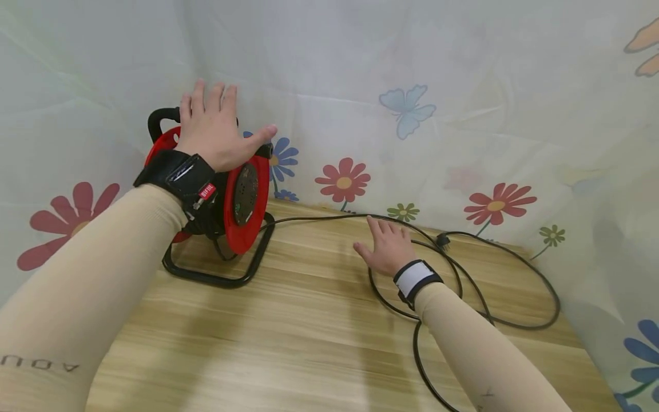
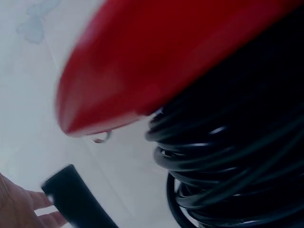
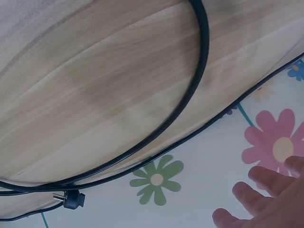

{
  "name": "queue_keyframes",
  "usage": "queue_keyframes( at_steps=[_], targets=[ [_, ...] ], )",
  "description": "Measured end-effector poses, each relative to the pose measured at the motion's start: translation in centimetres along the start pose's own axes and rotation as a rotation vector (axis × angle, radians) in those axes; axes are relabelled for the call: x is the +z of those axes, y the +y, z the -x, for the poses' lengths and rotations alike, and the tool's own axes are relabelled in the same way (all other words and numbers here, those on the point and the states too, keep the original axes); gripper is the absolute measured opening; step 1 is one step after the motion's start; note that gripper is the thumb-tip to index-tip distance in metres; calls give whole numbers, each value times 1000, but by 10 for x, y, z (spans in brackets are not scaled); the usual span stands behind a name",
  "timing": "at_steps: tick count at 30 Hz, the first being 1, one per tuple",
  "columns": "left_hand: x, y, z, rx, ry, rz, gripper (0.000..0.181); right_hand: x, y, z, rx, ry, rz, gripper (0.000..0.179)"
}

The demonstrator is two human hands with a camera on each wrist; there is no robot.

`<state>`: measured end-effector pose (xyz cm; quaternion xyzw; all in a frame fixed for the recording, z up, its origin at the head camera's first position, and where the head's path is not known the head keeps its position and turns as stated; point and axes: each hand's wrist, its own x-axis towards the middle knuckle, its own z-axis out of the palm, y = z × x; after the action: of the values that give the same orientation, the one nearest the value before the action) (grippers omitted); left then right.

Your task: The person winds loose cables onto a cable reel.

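A red and black cable reel (image 1: 261, 200) stands on the table at the left, with black cable (image 2: 228, 161) wound thickly on its drum. My left hand (image 1: 212, 129) is spread with straight fingers over the top of the reel, near its black handle (image 1: 156, 121); whether it touches the handle is unclear. From the reel, a loose black cable (image 1: 419, 357) runs right and lies in wide loops. My right hand (image 1: 388, 247) hovers by those loops, fingers extended, holding nothing. The plug (image 3: 73, 199) with its metal pins lies beyond that hand, near the back edge.
Below the reel, its black tube stand (image 1: 221, 281) rests on the wooden table (image 1: 304, 343). A pale curtain (image 1: 309, 68) printed with flowers and butterflies hangs behind the table and along its sides.
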<state>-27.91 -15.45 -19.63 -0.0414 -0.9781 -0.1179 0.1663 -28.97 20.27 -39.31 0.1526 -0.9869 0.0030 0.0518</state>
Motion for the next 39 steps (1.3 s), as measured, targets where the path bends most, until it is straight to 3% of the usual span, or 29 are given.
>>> queue_keyframes(
  at_steps=[10, 22, 29, 39],
  targets=[
    [4, -10, -1, 14, -33, 72, 79, 7, -3, -3, -21, -25, -6, 79],
    [10, 5, -5, 0, 21, 142, 43, 20, 4, 2, -14, -66, -6, 77],
    [8, 7, -6, 26, 1, 123, 40, 20, 9, 2, 4, -89, -7, 76],
    [8, 16, 2, 106, -14, 162, 36, 21, 13, -4, -47, -100, -25, 73]
  ],
)
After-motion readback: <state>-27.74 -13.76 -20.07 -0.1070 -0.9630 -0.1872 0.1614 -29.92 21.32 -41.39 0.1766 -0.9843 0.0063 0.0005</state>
